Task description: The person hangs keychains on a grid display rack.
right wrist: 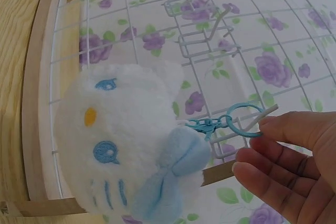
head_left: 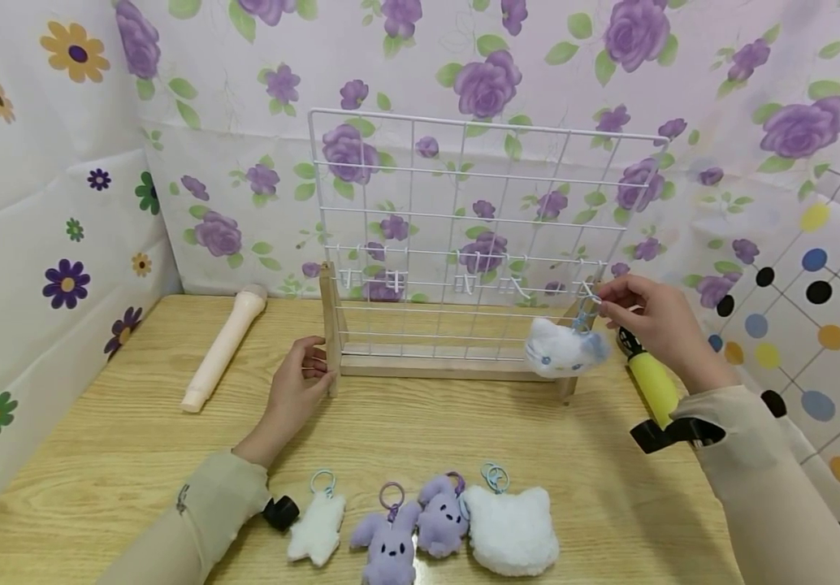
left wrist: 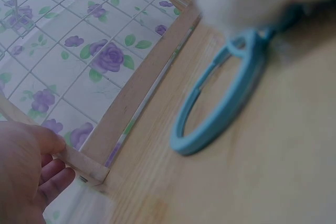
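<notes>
My right hand (head_left: 657, 325) pinches the blue ring (right wrist: 245, 120) of a white plush cat-head keychain (right wrist: 121, 135) with a light blue bow. A white hook (right wrist: 269, 112) at the right end of the wire grid rack (head_left: 464, 219) appears to pass through that ring. Below the ring, the plush (head_left: 562, 349) hangs tilted in front of the rack's right foot. My left hand (head_left: 299, 382) grips the rack's left wooden post (head_left: 330, 325), thumb in front and fingers curled behind; the left wrist view shows the same hold (left wrist: 39, 156).
Several plush keychains lie along the near edge: a small white one (head_left: 318, 528), purple ones (head_left: 391, 548) (head_left: 440, 520) and a larger white one (head_left: 513, 532). A pale stick-like object (head_left: 226, 345) lies left. A yellow bottle-like object (head_left: 652, 386) is beneath my right forearm. More hooks (head_left: 467, 283) line the grid.
</notes>
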`<state>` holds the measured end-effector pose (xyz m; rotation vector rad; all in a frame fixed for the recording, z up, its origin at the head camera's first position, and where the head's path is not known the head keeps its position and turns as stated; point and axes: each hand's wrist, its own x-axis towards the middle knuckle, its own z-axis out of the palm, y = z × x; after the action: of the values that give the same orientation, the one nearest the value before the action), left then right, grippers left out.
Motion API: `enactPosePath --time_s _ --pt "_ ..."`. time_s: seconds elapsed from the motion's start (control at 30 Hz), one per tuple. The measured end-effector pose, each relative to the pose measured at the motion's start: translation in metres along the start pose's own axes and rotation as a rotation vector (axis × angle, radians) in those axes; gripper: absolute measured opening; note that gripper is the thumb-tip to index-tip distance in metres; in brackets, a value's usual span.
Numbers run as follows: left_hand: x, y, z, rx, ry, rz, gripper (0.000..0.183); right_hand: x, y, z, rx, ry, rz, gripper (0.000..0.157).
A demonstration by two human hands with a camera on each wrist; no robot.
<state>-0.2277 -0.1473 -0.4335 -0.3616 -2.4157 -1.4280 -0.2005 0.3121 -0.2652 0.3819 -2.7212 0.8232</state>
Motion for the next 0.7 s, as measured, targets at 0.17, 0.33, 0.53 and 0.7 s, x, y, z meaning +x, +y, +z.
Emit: enactPosePath --time_s 0.17,0.33,0.53,0.7 --pt "0.000 0.000 0.000 0.003 0.001 0.001 0.055 -0.003 0.000 -0.003 -0.004 0.031 0.008 0.021" --pt "0.000 0.000 0.000 0.005 -0.005 -0.005 0.055 -0.007 -0.002 -0.008 -0.022 0.067 0.057 0.024" --pt "-0.001 0.001 0.000 0.001 -0.008 -0.016 0.055 -0.016 -0.005 -0.015 -0.009 0.129 0.040 0.025" --pt "-0.001 0.001 0.000 -0.007 -0.008 -0.021 0.055 -0.026 -0.011 -0.019 -0.001 0.147 0.019 0.024"
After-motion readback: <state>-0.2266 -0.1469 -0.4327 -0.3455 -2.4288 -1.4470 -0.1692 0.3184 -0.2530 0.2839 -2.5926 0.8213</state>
